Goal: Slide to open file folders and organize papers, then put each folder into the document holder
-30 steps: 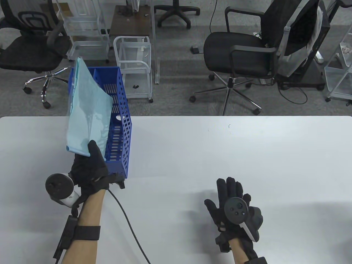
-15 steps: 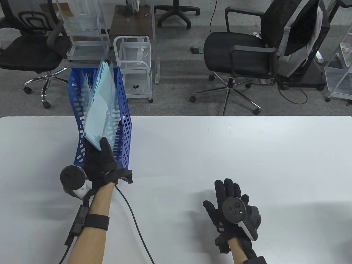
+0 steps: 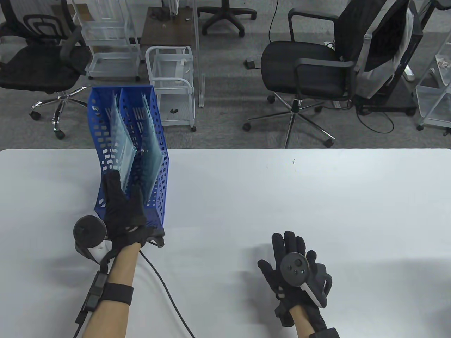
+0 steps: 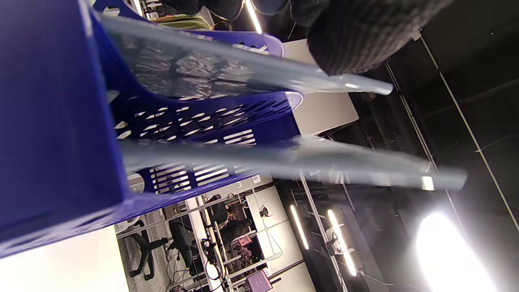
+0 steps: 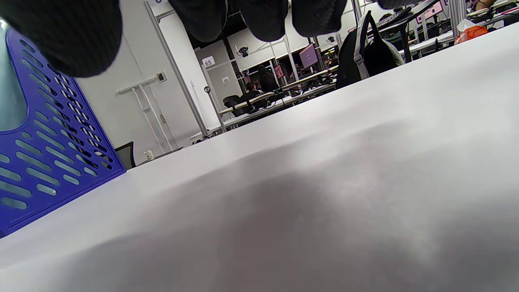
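The blue slotted document holder [image 3: 162, 169] stands at the table's left, with two translucent blue-green folders upright in it: one in the left slot [image 3: 121, 141], one in the right slot [image 3: 152, 155]. My left hand [image 3: 123, 192] is at the holder's near end with fingers straight and spread. In the left wrist view a fingertip [image 4: 352, 44] touches the end of one folder [image 4: 227, 65]; the other folder [image 4: 324, 162] stands free inside the holder [image 4: 52, 121]. My right hand [image 3: 278, 251] lies flat on the white table [image 3: 317, 197], fingers spread, holding nothing.
A black cable [image 3: 165, 281] runs from my left wrist across the table's near side. Office chairs [image 3: 306, 70] and white wire carts [image 3: 172, 84] stand on the floor beyond the far edge. The holder's wall [image 5: 48, 154] shows left of the right hand.
My left hand swung the blue-green folder rightward and lowered it into the holder, then loosened its grip so the fingers now spread. The right hand barely shifted.
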The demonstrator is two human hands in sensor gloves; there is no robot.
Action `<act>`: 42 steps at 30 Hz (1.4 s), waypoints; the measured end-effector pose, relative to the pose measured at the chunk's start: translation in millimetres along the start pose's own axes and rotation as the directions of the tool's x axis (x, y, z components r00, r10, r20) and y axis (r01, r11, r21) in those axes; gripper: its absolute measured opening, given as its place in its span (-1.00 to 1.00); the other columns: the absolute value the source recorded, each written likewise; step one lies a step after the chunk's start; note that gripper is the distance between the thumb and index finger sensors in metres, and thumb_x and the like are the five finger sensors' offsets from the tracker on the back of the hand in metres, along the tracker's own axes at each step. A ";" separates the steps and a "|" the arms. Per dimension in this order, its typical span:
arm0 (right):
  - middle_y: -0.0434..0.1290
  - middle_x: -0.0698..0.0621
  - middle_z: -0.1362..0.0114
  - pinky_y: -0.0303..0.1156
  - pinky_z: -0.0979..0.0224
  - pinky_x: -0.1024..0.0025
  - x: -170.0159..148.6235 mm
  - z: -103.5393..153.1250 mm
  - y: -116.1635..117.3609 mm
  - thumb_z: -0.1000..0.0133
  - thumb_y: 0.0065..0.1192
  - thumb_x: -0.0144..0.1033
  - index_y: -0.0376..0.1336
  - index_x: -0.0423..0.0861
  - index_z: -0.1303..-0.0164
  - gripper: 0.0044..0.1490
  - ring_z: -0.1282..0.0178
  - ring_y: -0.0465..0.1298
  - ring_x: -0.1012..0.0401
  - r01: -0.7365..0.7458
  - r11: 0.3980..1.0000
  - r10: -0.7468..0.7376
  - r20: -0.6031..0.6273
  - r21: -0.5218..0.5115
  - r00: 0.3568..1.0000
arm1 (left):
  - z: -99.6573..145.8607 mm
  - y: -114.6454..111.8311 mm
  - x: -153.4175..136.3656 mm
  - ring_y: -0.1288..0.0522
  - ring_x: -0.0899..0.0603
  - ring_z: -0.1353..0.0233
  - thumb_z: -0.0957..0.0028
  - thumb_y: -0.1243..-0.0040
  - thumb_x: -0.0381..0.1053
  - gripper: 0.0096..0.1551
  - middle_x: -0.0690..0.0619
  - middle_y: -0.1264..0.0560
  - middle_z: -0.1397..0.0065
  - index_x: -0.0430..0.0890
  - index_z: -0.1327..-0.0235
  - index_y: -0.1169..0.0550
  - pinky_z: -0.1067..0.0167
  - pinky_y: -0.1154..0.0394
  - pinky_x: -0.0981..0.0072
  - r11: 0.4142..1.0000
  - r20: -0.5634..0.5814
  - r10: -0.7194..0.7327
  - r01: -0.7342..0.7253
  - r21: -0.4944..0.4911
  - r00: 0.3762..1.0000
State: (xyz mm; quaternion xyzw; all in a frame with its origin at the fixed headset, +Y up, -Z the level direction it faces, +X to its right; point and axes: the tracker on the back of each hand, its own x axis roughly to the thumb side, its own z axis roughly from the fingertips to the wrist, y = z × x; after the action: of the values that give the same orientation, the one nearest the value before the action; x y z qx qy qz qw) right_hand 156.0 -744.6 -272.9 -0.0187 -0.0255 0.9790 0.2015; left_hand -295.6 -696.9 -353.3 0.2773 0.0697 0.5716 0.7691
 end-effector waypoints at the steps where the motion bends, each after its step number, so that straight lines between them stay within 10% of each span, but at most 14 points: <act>1: -0.08 -0.10 -0.74 -0.09 -0.52 -0.43 0.1 0.1 0.2 0.10 0.20 0.33 -0.10 0.13 -0.56 0.09 -0.70 -0.02 -0.21 -0.003 1.000 0.003 0.000 0.001 1.000 | 1.7 3.4 3.1 -0.15 -0.16 -0.74 -0.01 -0.37 0.12 -0.12 0.21 -0.10 -0.75 0.25 -0.60 -0.22 -0.59 -0.21 -0.03 1.000 0.019 -0.009 0.009 -0.006 1.000; 7: -0.11 -0.09 -0.74 -0.10 -0.55 -0.39 5.0 0.2 3.7 0.10 0.19 0.35 -0.13 0.13 -0.56 0.11 -0.71 -0.05 -0.20 -0.049 0.999 0.049 0.013 -0.002 0.999 | 27.7 16.6 26.6 -0.11 -0.18 -0.76 -0.02 -0.34 0.17 -0.11 0.21 -0.07 -0.77 0.26 -0.62 -0.20 -0.60 -0.18 -0.06 0.968 0.159 -0.179 0.203 -0.146 0.971; 12: -0.15 -0.07 -0.75 -0.12 -0.57 -0.36 11.0 -0.6 8.5 0.12 0.16 0.39 -0.17 0.15 -0.56 0.14 -0.72 -0.08 -0.19 -0.116 0.993 0.116 0.036 -0.012 0.993 | 71.1 15.3 42.5 -0.06 -0.18 -0.80 -0.05 -0.25 0.29 -0.09 0.20 -0.04 -0.81 0.25 -0.68 -0.16 -0.62 -0.13 -0.10 0.774 0.278 -0.471 0.543 -0.324 0.837; 22: -0.23 -0.05 -0.76 -0.17 -0.59 -0.33 19.6 -3.2 18.6 0.13 0.13 0.45 -0.23 0.17 -0.57 0.18 -0.73 -0.15 -0.16 -0.228 0.974 0.226 0.091 0.011 0.970 | 119.9 6.0 7.4 0.01 -0.12 -0.82 -0.04 -0.19 0.35 -0.07 0.24 -0.02 -0.82 0.28 -0.69 -0.12 -0.63 -0.02 -0.13 0.515 0.361 -0.645 0.733 -0.445 0.673; 42: -0.21 -0.05 -0.75 -0.16 -0.58 -0.34 23.0 0.8 21.2 0.15 0.12 0.46 -0.22 0.16 -0.56 0.19 -0.72 -0.14 -0.17 -0.269 0.963 0.265 0.110 0.017 0.958 | 133.2 -2.1 11.9 0.06 -0.09 -0.82 -0.04 -0.17 0.37 -0.06 0.26 0.02 -0.81 0.29 -0.68 -0.09 -0.63 0.04 -0.13 0.461 0.436 -0.642 0.772 -0.438 0.631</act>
State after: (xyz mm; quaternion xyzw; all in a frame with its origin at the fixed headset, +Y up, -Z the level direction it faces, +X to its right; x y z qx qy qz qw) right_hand 126.4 -755.0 -274.0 0.0336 -0.0179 0.9971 0.0661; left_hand -233.4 -732.6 -240.4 0.0281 -0.0828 0.1568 0.9837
